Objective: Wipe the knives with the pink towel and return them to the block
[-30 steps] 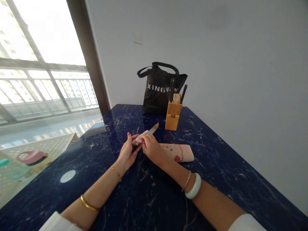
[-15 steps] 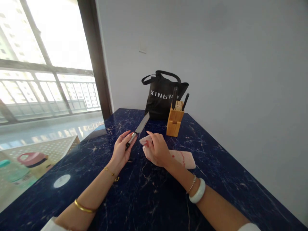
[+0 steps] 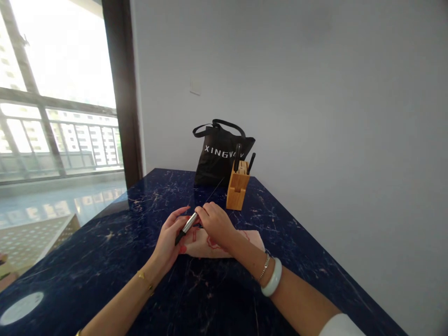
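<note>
A kitchen knife (image 3: 190, 223) with a silver and black handle is held over the table, its thin blade pointing up and away, seen nearly edge-on. My left hand (image 3: 168, 238) curls loosely around the rear of the handle, thumb raised off it. My right hand (image 3: 217, 225) closes on the front of the handle, near the blade; its fingertips are partly hidden. Under both hands lies a pale pink cloth (image 3: 250, 237) with red markings, flat on the table. Beyond them stands a wooden knife block (image 3: 237, 193) with two black-handled tools in its slots.
A black tote bag (image 3: 214, 163) with white lettering stands behind the block, near the wall. The dark blue marbled table (image 3: 140, 210) carries a round white disc (image 3: 21, 308) at its left edge. A perforated cream surface (image 3: 42, 240) is beside the table, below the window.
My right hand has let go of the cloth, now lying on the table, and taken hold of the knife handle. The knife has turned edge-on. The view has shifted right and up.
</note>
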{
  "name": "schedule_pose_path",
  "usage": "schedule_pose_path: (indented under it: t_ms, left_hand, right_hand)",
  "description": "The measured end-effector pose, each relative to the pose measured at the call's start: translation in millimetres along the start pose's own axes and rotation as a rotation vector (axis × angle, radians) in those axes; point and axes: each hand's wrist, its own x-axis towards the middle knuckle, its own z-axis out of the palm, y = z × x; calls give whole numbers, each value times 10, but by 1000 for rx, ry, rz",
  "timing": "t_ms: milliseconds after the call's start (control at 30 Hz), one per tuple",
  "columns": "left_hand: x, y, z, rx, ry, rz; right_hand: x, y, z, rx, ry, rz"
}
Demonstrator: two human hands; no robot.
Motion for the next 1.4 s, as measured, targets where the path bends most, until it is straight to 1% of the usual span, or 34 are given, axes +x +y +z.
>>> schedule_pose_path:
  t_ms: [100,133,200,300,367,433,533,600,700,767,867,1033,1133,1267,1300,1400]
  left_hand:
    - [-33,-19,7,18,-102,58]
    - [-41,-21,11,10,-127,66]
    - [-41,-24,14,28,-135,47]
    - [-7,-38,-4,63,-99,-17]
    - [14,-47,-21,69,-85,-41]
    - [20,-52,-31,75,-88,-48]
    - [7,-60,-30,98,-94,-62]
    - [7,-77,-26,123,-90,-71]
    - [42,-128,-28,101,-92,-70]
    - [78,-167,-37,91,-81,-49]
    - [114,-204,-55,146,-64,-21]
    - [74,-179,-41,163,-83,-52]
    - [28,-150,-13,159,-96,-78]
    - [15,-152,-20,174,-131,-102]
    - [23,-160,-32,185,-141,-99]
    - [60,-188,-73,211,-159,-79]
  right_hand:
    - [-65,61,-53,33,13,10]
    - [-84,89,-82,78,19,26]
    - [-107,157,-167,223,41,90]
    - [-92,310,-380,485,116,295]
    - [-54,465,-576,582,200,434]
    - [-12,662,-784,579,338,510]
    - [27,984,-1042,496,514,561]
    - [34,1171,-1143,439,583,556]
    - [32,1369,-1194,373,631,531]
    - [33,1453,-1188,355,623,532]
    - [43,1522,-1174,330,586,555]
    - [132,1540,-1221,292,534,565]
    - [266,1574,-1238,262,433,575]
    - [521,1692,-1182,209,270,604]
    - [584,1724,-1159,160,228,614]
    - [733,1800,-1083,-78,139,647]
